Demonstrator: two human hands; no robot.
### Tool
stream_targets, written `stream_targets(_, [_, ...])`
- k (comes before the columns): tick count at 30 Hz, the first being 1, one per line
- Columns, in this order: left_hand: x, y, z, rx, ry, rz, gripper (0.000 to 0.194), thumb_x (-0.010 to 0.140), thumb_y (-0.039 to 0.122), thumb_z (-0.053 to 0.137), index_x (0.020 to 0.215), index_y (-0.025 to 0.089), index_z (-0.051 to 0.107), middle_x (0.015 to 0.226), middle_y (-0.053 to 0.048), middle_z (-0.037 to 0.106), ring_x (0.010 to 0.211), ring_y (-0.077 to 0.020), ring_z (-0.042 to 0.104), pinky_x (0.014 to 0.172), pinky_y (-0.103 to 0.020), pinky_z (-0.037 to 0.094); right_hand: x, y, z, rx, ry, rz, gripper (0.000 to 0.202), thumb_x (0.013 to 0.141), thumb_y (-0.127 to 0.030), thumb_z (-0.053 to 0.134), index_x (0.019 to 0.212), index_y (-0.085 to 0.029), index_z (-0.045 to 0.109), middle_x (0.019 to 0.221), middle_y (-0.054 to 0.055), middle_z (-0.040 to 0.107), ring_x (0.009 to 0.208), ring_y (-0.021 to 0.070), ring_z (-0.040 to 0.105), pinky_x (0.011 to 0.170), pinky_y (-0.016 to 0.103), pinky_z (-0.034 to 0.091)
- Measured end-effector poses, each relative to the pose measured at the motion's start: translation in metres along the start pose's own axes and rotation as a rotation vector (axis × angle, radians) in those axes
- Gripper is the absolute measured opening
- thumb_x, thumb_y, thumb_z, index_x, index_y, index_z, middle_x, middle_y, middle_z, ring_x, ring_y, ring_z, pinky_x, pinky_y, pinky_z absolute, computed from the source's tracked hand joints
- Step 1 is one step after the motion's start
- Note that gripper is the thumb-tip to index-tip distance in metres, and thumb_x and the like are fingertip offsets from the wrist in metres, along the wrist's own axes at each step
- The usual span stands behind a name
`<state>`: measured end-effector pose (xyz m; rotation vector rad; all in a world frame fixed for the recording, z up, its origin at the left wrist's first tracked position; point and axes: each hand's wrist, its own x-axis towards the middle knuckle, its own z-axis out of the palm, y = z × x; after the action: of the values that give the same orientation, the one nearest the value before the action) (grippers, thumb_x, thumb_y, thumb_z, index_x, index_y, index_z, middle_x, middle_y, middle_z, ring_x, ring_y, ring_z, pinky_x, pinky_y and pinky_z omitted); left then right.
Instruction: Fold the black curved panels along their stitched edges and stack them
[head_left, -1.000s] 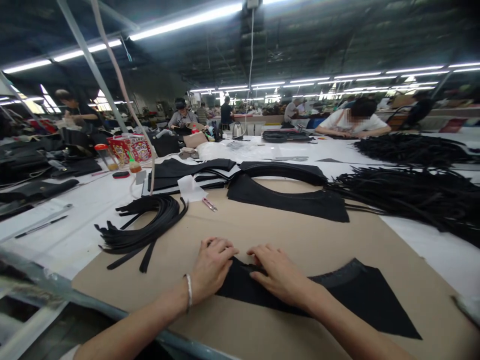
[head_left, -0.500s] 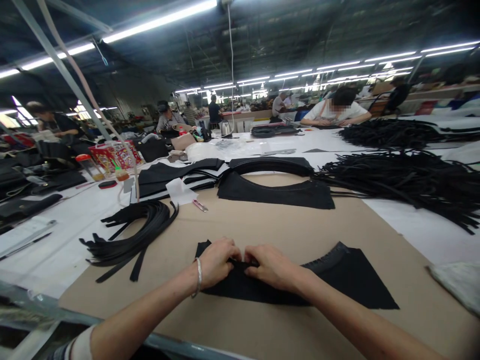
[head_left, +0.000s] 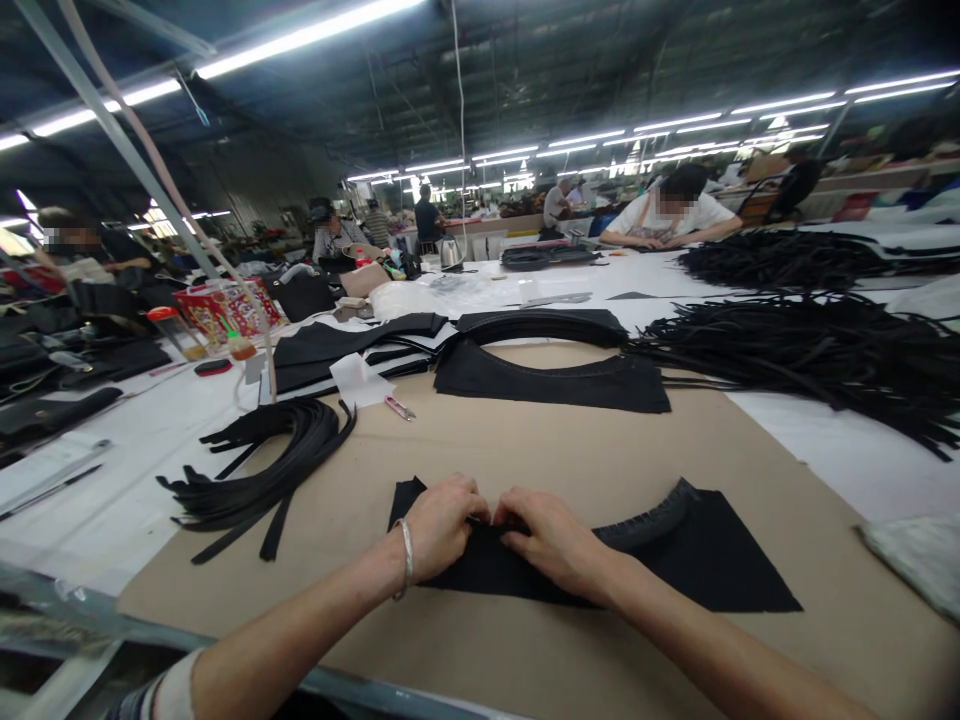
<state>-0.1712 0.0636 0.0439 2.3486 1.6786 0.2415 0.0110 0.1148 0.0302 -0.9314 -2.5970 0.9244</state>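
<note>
A black fabric panel (head_left: 739,560) with a curved, notched upper edge lies flat on the brown board in front of me. My left hand (head_left: 448,525) pinches the panel's curved edge left of its middle, a bracelet at the wrist. Close beside it, my right hand (head_left: 544,535) pinches the same edge with thumb and bent fingers. Between the two hands only a small gap shows. Right of my hands the edge strip (head_left: 649,518) stands up with small cuts along it. My fingers partly hide the edge they grip.
Beyond the panel lie stacked black curved pieces (head_left: 547,388), thread snips (head_left: 400,408) and a white paper scrap (head_left: 360,380). Black strips (head_left: 300,470) lie left; a large heap of strips (head_left: 817,350) is at right. A co-worker (head_left: 671,212) leans over the far table.
Both hands have shifted slightly right along the curved edge and keep their pinch. The panel has barely moved, and the view has tilted a little.
</note>
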Motion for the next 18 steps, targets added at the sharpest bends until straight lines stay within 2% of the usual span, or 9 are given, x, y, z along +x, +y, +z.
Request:
stream_targets(5, [-0.004,0.000,0.005,-0.004,0.020,0.019,0.037,0.079,0.002,0.042,0.089,0.023,0.071,0.089,-0.003,0.062,0.088,-0.0160,0.056,0.078,-0.025,0.045,-0.005,0.004,0.002,0.011,0.020,-0.041,0.020,0.077,-0.008,0.051,0.088,-0.019,0.063,0.090,0.002,0.062,0.086,0.0149,0.056,0.079,0.024,0.039])
stream_targets(11, [-0.018,0.002,0.017,0.026,0.060,0.070,0.036,0.087,0.007,0.038,0.103,0.024,0.066,0.093,-0.003,0.061,0.091,-0.0161,0.055,0.081,-0.026,0.046,-0.012,0.012,0.004,-0.002,0.043,-0.165,0.017,0.085,-0.012,0.049,0.090,-0.019,0.063,0.091,0.002,0.058,0.087,0.0146,0.055,0.080,0.024,0.041])
stream_targets(18, [-0.028,0.011,0.018,0.024,0.081,0.041,0.043,0.086,0.004,0.036,0.112,0.026,0.062,0.092,-0.003,0.058,0.092,-0.0169,0.051,0.082,-0.028,0.046,-0.017,0.014,-0.011,-0.040,-0.052,-0.179,0.018,0.088,-0.014,0.047,0.090,-0.020,0.064,0.092,0.003,0.059,0.087,0.0151,0.056,0.080,0.025,0.042])
